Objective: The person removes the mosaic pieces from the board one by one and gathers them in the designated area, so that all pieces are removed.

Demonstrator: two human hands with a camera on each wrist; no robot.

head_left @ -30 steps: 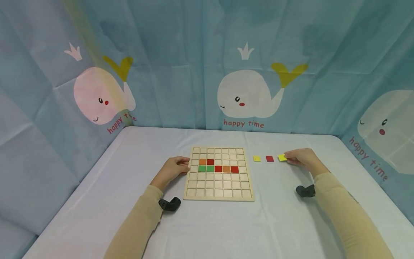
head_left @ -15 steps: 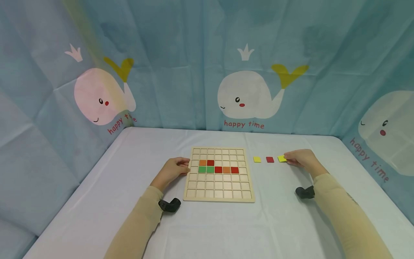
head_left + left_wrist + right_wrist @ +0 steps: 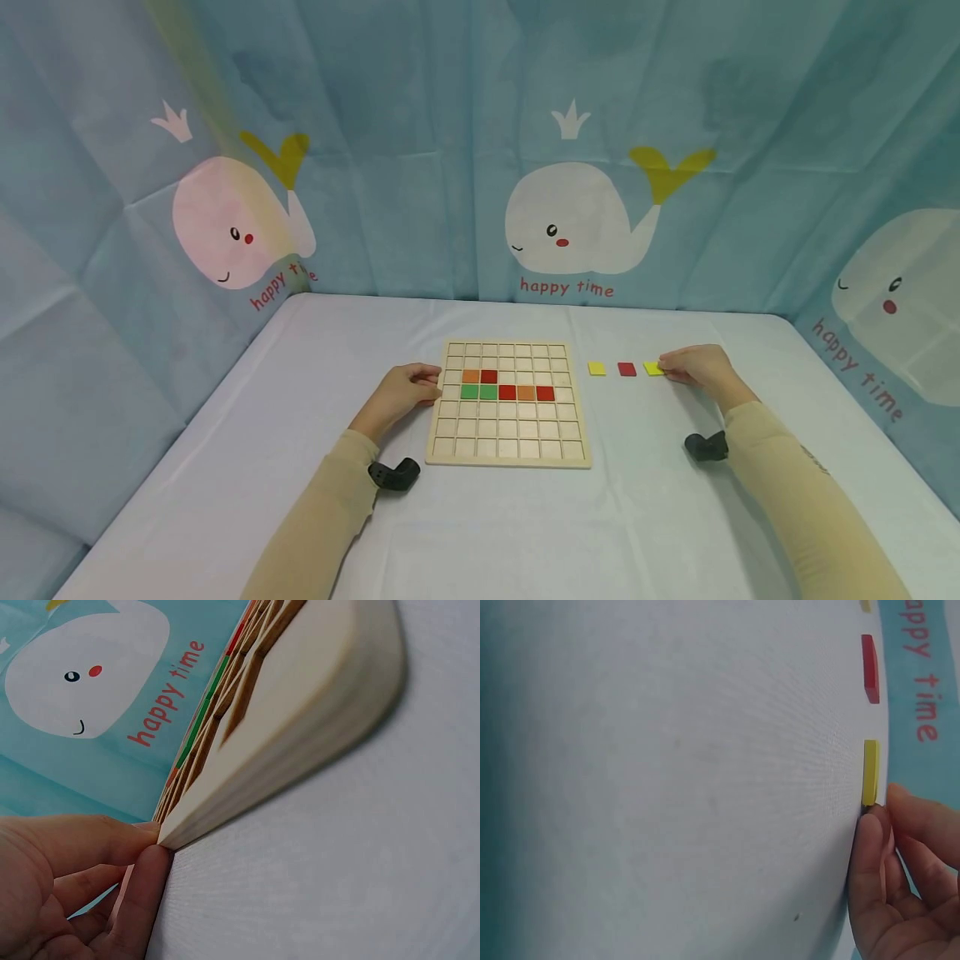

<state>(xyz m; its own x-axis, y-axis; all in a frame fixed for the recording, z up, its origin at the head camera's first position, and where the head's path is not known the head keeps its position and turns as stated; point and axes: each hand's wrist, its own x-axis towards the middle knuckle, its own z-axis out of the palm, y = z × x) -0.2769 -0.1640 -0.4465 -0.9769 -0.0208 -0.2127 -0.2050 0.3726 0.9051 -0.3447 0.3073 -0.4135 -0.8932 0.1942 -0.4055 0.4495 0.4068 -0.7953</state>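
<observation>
Wht tbl (image 3: 480, 542) | L hand (image 3: 396, 396): fingers pinch bd (image 3: 508, 462) L edge | R hand (image 3: 699, 367): fingers pinch yel tile (image 3: 652, 368), well off bd

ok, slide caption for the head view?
Left hand touches the gridded board; right hand touches the rightmost yellow tile.

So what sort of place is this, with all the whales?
Probably an indoor play or filming corner, though I can't be sure. Blue fabric printed with whales and "happy time" surrounds a white-covered table, where a wooden grid board holds coloured tiles.
</observation>
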